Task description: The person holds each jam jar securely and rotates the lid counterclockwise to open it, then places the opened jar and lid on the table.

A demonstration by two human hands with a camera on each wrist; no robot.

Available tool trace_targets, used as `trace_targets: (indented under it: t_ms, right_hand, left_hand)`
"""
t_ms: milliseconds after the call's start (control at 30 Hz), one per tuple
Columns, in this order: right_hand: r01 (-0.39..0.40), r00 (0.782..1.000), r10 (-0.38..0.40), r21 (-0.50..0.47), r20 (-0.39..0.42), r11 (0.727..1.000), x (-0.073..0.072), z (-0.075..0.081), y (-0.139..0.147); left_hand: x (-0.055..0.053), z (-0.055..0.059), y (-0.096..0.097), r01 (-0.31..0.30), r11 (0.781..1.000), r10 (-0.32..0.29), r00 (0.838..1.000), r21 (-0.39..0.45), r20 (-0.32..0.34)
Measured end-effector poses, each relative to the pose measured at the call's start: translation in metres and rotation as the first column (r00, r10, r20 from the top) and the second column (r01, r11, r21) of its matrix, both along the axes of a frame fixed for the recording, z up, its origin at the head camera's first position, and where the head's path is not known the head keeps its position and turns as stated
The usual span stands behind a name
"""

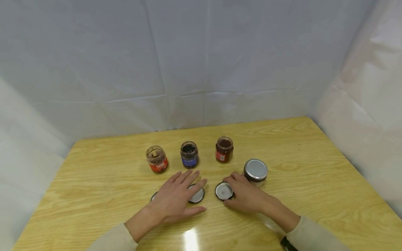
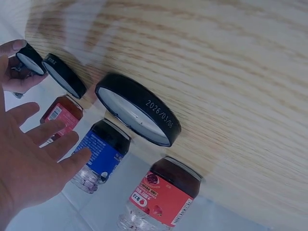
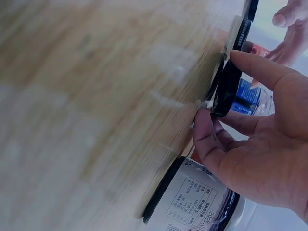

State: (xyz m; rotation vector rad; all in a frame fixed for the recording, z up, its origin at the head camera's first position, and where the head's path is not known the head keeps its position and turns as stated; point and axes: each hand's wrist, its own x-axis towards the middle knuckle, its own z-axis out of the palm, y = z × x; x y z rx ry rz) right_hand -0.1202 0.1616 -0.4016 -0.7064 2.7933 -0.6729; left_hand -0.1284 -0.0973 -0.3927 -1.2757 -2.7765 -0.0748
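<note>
Nearest me are my pale sleeves [image 1: 309,237], with something black [image 1: 287,244] by the right one, too cut off to name. My left hand [image 1: 174,197] is spread out, fingers apart. It gets in the way of the left lid [image 2: 138,109], so from above only a bit of rim peeks out, and it covers part of the middle lid [image 1: 197,195]. My right hand [image 1: 246,195] pinches the right lid [image 1: 224,191] by its edge. Just beside that hand is a jar with a silver top [image 1: 255,169], and my hand hides some of its front. Farther off stand three open jars in a row: the left jar [image 1: 157,159] has a red label, the middle jar [image 1: 189,154] a blue one, the right jar [image 1: 224,150] a red one. Behind them hangs a white sheet [image 1: 188,62].

My left wrist view shows numbers [image 2: 160,114] on the left lid's side, 2026/03/06. My right wrist view shows tiny writing on a white label [image 3: 199,192]. I can't tell if the right lid touches the table [image 1: 298,153].

The lids are round, black outside and whitish inside. The jars are short, clear glass with dark stuff inside. The table is yellow wood with wavy lines, and the sheet is creased.
</note>
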Motion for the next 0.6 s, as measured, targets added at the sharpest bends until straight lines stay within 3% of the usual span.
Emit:
trace_targets:
  t_ms: [333,600]
  right_hand:
    - [0.005,1.000,-0.005,0.010,0.010,1.000,0.0010,0.0014,-0.0011]
    - [-0.018,0.999,0.017,0.017,0.034,1.000,0.0045,0.0086,0.0010]
  left_hand:
    - [0.0016,-0.0035,-0.0044,0.003,1.000,-0.003,0.999,-0.001,-0.036]
    - [0.0031,-0.0031,-0.0046,0.004,1.000,-0.004,1.000,0.007,-0.027]
